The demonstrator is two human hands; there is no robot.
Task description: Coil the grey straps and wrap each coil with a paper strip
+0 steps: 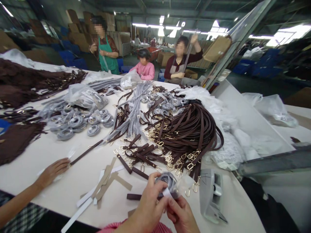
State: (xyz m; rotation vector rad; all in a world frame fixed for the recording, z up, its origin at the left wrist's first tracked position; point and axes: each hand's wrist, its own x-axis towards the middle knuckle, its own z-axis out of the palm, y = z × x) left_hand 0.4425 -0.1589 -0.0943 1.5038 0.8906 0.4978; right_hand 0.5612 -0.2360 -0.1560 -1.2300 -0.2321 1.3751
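Both of my hands meet at the bottom middle over the white table (pixel 60 191). My left hand (pixel 145 210) is closed round a rolled grey wrapped strap coil (pixel 167 183), thumb on top. My right hand (pixel 181 215) pinches a small white strip (pixel 167 193) at the coil's lower edge. Just beyond lie short brown leather straps with gold clasps (pixel 139 157) and a big heap of long brown straps (pixel 191 129). Flat beige and white paper strips (pixel 107 184) lie to the left of my hands.
A co-worker's hand (pixel 52 171) rests on the table at the left, on a brown strap. Grey wrapped coils (pixel 77 123) and grey bundles (pixel 136 106) fill the middle. A grey tape dispenser (pixel 212 195) stands at the right. Three people work at the far end.
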